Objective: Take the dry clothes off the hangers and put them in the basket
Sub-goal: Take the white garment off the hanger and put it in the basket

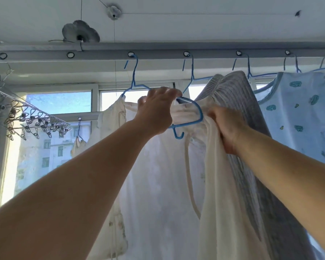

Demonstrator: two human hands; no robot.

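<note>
Overhead, a grey drying rail [158,48] spans a sunlit window [60,104], its rings carrying blue hangers. The left hand [156,111] grips one blue hanger [190,113], seemingly off the rail and tipped hook-down, while the right hand [225,128] clutches the cream garment [214,184] beside it. A grey knit [233,94], a printed blue top [296,109] and other whites remain hung; no basket is visible. Neighbouring clothes crowd close; open room lies below.

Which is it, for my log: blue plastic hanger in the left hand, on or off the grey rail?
Off. The left hand grips the blue plastic hanger upside down, hook pointing downward, clear of the grey rail.
</note>
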